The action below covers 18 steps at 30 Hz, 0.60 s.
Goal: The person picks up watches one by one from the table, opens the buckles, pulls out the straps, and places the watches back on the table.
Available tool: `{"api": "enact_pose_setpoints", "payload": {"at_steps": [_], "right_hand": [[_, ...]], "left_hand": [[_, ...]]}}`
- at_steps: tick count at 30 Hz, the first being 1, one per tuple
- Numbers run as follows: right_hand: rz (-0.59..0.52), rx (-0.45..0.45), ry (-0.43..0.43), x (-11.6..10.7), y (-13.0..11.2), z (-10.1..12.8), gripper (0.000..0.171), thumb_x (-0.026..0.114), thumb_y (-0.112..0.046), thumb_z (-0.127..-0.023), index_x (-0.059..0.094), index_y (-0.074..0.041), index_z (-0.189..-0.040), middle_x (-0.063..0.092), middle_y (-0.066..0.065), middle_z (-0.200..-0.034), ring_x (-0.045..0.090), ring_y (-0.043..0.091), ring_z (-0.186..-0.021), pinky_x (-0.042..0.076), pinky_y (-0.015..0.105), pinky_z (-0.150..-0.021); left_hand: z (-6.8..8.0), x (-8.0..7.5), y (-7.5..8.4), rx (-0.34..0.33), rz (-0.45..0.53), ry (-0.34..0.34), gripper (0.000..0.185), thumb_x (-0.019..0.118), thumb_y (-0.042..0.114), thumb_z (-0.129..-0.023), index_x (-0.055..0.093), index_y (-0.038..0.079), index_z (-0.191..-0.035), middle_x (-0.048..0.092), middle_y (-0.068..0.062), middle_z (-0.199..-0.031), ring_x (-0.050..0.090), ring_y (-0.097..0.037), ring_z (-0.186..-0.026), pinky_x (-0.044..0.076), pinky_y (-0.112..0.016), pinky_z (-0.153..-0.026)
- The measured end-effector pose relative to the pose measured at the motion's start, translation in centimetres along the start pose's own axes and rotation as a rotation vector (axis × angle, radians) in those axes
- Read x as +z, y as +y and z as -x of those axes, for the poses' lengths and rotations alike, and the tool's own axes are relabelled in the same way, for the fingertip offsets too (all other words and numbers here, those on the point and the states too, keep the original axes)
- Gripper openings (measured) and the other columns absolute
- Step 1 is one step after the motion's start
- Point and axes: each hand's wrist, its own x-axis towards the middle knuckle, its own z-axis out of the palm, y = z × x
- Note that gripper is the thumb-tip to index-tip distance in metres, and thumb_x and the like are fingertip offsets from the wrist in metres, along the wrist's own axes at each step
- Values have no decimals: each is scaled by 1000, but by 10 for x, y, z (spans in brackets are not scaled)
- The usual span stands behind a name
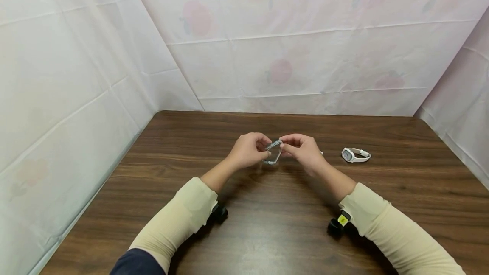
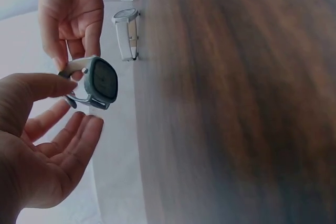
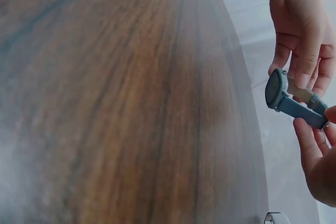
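Observation:
A grey-blue wristwatch [image 1: 272, 162], its strap bent into a loop, is held above the table between both hands. The left hand [image 1: 247, 152] pinches one side of it. On the other side, the right hand [image 1: 304, 151] pinches the strap between thumb and fingers. From the left wrist view, the dark square-cornered watch face [image 2: 105, 80] points away from the fingers, and the left thumb [image 2: 50, 85] lies against the strap. The right wrist view shows the blue strap [image 3: 302, 113] with the right hand [image 3: 321, 169] at its buckle end.
A white wristwatch [image 1: 356, 155] lies on the brown wooden table [image 1: 252, 228], right of the hands. Another pale watch [image 2: 126, 35] shows in the left wrist view; in the head view the right hand mostly hides it. White patterned cloth [image 1: 305, 67] hangs behind the table and at both sides.

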Motion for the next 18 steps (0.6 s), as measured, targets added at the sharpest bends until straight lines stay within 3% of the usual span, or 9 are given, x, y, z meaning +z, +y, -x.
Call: {"api": "enact_pose_setpoints", "payload": {"at_steps": [6,11,18], "right_hand": [[5,-25,-39,1,-2,6,28,65,2,-91,60,12,-117,65,10,-101,65,16,-91,51,48,-91],[91,-57,-56,-1,-1,8,31,68,-1,-90,61,10,-118,66,13,-104,65,17,-88,53,46,-86],[245,-105,-82,-10,-3,13,26,70,-12,-92,67,4,-112,68,15,-103,65,25,-87,55,48,-83]], "left_hand": [[0,1,-1,-13,127,-22,24,75,21,-88,70,6,-105,70,-2,-99,67,-14,-84,55,-26,-71],[1,3,0,4,127,-5,18,73,20,-90,72,7,-101,68,1,-89,62,-13,-77,53,-25,-67],[2,5,9,37,125,-44,17,72,18,-90,71,5,-101,68,0,-87,62,-12,-77,53,-24,-67]]}}
